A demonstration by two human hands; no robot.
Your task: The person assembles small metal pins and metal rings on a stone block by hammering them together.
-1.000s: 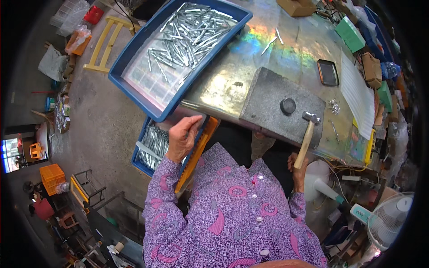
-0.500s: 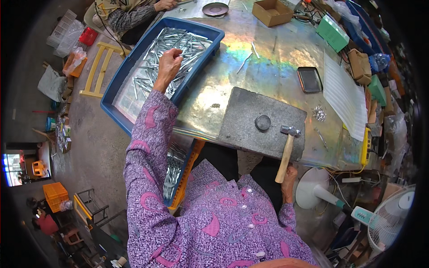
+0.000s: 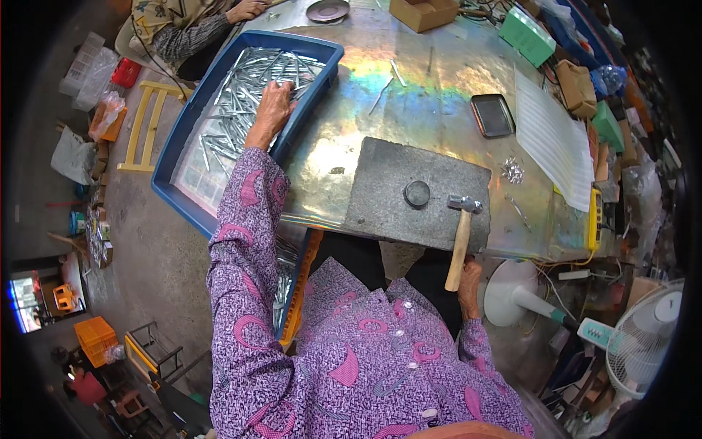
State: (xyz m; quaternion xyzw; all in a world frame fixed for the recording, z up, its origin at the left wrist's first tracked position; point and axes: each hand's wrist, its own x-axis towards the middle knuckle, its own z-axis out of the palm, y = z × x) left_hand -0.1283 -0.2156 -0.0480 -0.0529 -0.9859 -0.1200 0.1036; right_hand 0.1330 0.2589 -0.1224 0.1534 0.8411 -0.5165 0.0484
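Fingers of the left hand [image 3: 272,108] are closing on metal rods [image 3: 241,102] in the blue tray [image 3: 191,124]. The right hand [image 3: 468,282] is gripping the hammer [image 3: 461,234] over the stone slab [image 3: 395,190].

I see a blue tray [image 3: 191,123] at the left end of the shiny table, part of it hanging over the edge. It is full of thin silver rods [image 3: 241,91] lying every which way. A hammer [image 3: 461,238] with a wooden handle and a small metal head rests its head on the near edge of a flat grey stone slab [image 3: 387,194].
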